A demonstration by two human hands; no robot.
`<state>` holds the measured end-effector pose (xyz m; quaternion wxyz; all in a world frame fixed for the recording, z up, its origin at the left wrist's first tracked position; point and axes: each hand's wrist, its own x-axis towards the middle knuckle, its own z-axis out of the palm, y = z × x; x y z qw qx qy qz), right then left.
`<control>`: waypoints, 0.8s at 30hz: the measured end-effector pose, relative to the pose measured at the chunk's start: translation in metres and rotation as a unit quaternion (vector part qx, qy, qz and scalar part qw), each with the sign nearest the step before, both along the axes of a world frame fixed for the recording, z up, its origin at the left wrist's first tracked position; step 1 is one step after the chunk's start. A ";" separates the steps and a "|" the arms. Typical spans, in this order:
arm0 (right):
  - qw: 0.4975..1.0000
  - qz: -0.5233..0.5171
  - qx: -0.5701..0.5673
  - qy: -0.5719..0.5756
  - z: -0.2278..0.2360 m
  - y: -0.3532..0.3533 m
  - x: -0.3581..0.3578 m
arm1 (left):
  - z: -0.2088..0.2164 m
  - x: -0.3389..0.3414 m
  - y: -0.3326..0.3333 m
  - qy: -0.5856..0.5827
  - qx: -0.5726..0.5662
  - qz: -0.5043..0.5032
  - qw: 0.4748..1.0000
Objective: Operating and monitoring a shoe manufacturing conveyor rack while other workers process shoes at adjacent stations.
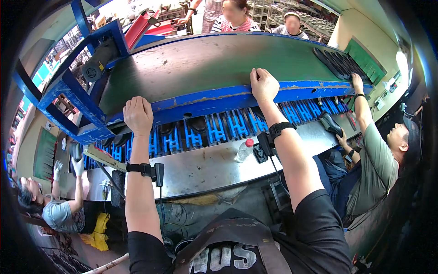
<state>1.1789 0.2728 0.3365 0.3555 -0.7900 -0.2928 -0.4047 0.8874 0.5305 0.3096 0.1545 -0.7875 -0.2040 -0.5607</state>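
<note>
A long conveyor with a green belt (191, 68) and a blue metal frame (205, 98) runs across in front of me. My left hand (138, 115) is closed, its fingers curled over the near blue edge toward the left end. Farther right, my right hand (264, 86) is also closed and rests on the same edge, knuckles over the belt. No loose item shows in either hand. Below the edge, blue slotted racks (189, 134) hold dark shoe-like pieces (197, 124). Both wrists carry black straps with small devices.
A steel shelf (196, 171) below bears a clear bottle with a red cap (245, 150). Black soles (335, 63) lie at the belt's right end. One co-worker (374, 160) at right holds a dark shoe (329, 122); a gloved person (64, 205) works at left. A motor (98, 61) hangs at far left.
</note>
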 end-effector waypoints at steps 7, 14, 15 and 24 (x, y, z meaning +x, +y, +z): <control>1.000 0.010 0.008 0.002 -0.001 0.000 0.001 | 0.001 0.001 0.000 -0.001 -0.003 -0.001 1.000; 1.000 -0.014 -0.020 0.014 0.000 0.000 0.002 | 0.001 0.000 0.000 -0.002 -0.008 -0.010 1.000; 1.000 -0.010 -0.013 0.011 0.000 -0.001 0.002 | 0.001 0.001 0.000 0.001 -0.011 -0.008 1.000; 1.000 -0.003 -0.010 0.010 -0.001 0.000 0.001 | 0.002 0.000 -0.001 0.001 -0.009 -0.001 1.000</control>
